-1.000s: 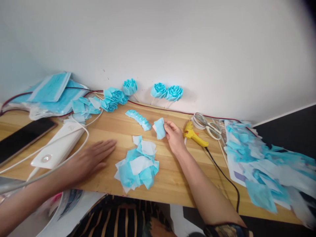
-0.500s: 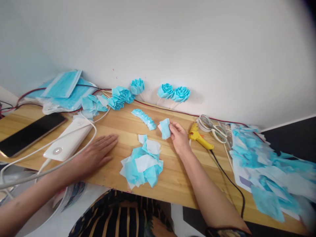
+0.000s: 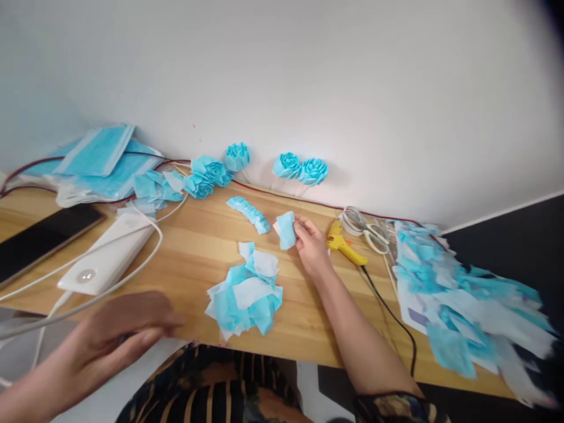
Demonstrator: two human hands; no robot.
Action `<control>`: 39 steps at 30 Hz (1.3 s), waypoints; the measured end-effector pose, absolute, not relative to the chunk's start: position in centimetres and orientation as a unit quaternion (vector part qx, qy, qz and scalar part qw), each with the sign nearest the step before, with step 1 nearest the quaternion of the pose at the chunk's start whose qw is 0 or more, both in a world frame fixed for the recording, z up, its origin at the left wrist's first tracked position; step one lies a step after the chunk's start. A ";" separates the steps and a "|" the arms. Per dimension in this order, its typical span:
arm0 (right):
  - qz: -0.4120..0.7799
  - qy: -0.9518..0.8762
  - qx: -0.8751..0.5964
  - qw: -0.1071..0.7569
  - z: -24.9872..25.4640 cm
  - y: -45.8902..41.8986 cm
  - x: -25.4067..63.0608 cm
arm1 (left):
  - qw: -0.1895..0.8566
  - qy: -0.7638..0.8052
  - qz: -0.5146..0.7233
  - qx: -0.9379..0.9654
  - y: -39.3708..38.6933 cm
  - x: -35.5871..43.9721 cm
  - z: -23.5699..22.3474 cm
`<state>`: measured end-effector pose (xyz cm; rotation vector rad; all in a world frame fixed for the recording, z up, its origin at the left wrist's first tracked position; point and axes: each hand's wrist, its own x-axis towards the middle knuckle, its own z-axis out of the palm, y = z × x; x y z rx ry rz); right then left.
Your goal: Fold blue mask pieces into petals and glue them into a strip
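My right hand (image 3: 311,244) pinches a small piece of light blue mask fabric (image 3: 286,229) above the table, its corner showing pinkish-white. Just left of it lies a curved strip of overlapping blue petals (image 3: 249,212). Nearer to me is a loose pile of cut blue and white fabric pieces (image 3: 247,296). My left hand (image 3: 132,323) is raised over the table's front edge, left of the pile. Its fingers are loosely bent, the thumb stands apart below them, and nothing shows in it; the fingertips are slightly blurred.
Along the wall rest several blue fabric roses (image 3: 211,170) on sticks. A yellow glue gun (image 3: 346,244) and scissors (image 3: 374,235) lie right, beside a heap of fabric scraps (image 3: 462,294). Leftward are face masks (image 3: 97,155), a phone (image 3: 48,241) and a corded white power bank (image 3: 106,252).
My left hand has lifted from lying flat on the table and come back toward me, its fingers now bent. The right hand keeps its fabric piece in place. The view shifted slightly sideways.
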<state>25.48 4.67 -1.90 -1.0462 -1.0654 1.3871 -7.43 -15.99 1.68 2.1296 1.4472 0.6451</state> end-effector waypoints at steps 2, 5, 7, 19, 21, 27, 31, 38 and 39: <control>0.577 -0.459 -0.430 0.521 -1.2 4.4 25.4 | 0.308 0.502 0.289 0.755 -12.4 -4.0 2.5; 0.565 -0.494 -0.419 0.511 0.5 3.8 25.4 | 0.399 0.493 0.340 0.695 -7.4 0.7 3.5; 0.557 -0.520 -0.408 0.502 1.8 3.5 25.3 | 0.482 0.496 0.350 0.632 -4.6 2.7 3.8; 0.519 -0.612 -0.360 0.476 3.6 6.1 24.6 | 0.637 0.366 0.497 0.463 3.1 5.4 3.6; 0.514 -0.605 -0.371 0.482 2.8 6.5 24.6 | 0.588 0.408 0.506 0.482 3.5 5.4 3.5; 0.502 -0.596 -0.418 0.468 1.7 6.0 24.8 | 0.525 0.449 0.504 0.519 3.2 5.8 2.7; 0.505 -0.619 -0.410 0.441 1.3 5.6 24.7 | 0.525 0.433 0.513 0.523 2.8 5.9 1.7; 0.425 -0.629 -0.444 0.476 1.6 5.8 24.7 | 0.506 0.444 0.524 0.521 2.5 5.7 1.9; 0.416 -0.630 -0.446 0.482 2.4 5.7 25.1 | 0.494 0.448 0.530 0.525 2.5 5.6 2.0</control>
